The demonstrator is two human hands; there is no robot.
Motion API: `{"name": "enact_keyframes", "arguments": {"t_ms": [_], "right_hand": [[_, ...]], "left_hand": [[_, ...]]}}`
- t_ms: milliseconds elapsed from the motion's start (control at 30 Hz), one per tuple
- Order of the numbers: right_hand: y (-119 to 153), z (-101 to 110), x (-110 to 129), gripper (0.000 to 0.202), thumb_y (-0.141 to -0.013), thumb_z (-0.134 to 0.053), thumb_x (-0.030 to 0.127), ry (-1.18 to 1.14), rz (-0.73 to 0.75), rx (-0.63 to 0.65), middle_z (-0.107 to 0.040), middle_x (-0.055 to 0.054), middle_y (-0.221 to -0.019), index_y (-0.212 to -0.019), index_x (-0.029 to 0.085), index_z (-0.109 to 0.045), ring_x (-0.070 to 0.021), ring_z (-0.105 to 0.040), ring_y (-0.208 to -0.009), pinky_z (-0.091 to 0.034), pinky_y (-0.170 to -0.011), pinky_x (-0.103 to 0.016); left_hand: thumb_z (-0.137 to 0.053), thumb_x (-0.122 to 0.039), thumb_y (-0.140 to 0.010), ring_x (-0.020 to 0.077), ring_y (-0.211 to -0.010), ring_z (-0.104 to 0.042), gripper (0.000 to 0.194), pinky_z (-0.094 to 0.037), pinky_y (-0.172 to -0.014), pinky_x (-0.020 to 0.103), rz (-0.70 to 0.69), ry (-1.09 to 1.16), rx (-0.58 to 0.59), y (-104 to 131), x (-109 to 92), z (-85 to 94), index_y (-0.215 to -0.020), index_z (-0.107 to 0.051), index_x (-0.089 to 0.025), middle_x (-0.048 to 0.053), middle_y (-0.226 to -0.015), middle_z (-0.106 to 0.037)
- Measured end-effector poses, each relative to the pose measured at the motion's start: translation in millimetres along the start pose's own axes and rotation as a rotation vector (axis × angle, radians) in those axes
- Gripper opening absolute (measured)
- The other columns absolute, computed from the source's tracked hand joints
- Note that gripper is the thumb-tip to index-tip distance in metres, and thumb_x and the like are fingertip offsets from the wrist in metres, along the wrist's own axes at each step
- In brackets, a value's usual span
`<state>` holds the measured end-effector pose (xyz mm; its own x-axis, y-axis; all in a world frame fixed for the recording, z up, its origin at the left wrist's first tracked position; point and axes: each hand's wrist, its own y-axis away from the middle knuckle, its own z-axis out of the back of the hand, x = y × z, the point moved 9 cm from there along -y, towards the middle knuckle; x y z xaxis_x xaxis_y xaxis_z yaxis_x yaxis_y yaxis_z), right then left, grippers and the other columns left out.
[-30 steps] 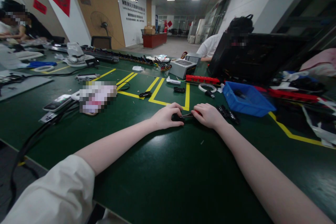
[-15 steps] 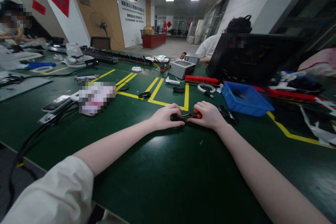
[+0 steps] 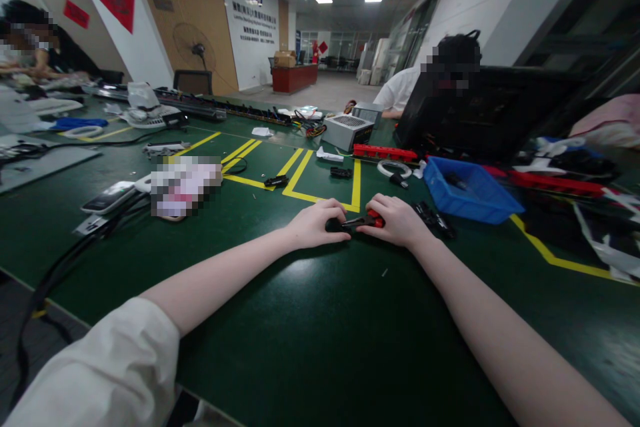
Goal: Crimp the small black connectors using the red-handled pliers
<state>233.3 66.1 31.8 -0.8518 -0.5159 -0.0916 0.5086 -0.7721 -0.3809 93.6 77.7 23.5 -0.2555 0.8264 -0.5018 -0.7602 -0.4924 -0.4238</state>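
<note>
My right hand is closed round the red handles of a pair of pliers, whose metal jaws point left. Between the thumb and fingers of my left hand is a small black part, mostly covered by the fingers, so its kind does not show. The jaws reach up to this part and seem to touch it. Both hands are just above the green tabletop, close together. Beyond them lie a small black clip-like piece and another one.
A blue bin stands right of my hands, with black pieces beside it. A phone and cables lie left. Farther back are a power supply box, a red strip and a coiled white cable. A person sits across the table.
Almost nothing differs. Both hands keep their grip at the same spot, and the view has shifted very slightly.
</note>
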Motion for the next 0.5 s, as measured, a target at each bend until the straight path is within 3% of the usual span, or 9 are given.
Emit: {"name": "enact_keyframes", "arguments": {"t_ms": [233, 500], "right_hand": [[-0.2, -0.8, -0.4, 0.046, -0.087, -0.051, 0.067, 0.022, -0.003, -0.007, -0.06, -0.008, -0.078, -0.077, 0.022, -0.054, -0.0217, -0.052, -0.073, -0.036, -0.069, -0.035], [-0.2, 0.1, 0.0, 0.047, -0.087, -0.05, 0.067, 0.035, 0.002, -0.018, -0.061, -0.009, -0.079, -0.077, 0.022, -0.054, -0.0222, -0.051, -0.075, -0.036, -0.07, -0.035]], "left_hand": [[-0.07, -0.04, -0.085, 0.023, -0.103, -0.063, 0.023, -0.05, -0.092, 0.038, -0.037, -0.008, -0.002, -0.8, -6.3, 1.8, -0.092, -0.065, -0.019, 0.007, -0.112, -0.065], [-0.071, -0.037, -0.085, 0.0239, -0.108, -0.061, 0.021, -0.048, -0.096, 0.04, -0.046, -0.011, 0.004, -1.1, -6.3, 0.2, -0.092, -0.063, -0.019, 0.007, -0.114, -0.065]]}}
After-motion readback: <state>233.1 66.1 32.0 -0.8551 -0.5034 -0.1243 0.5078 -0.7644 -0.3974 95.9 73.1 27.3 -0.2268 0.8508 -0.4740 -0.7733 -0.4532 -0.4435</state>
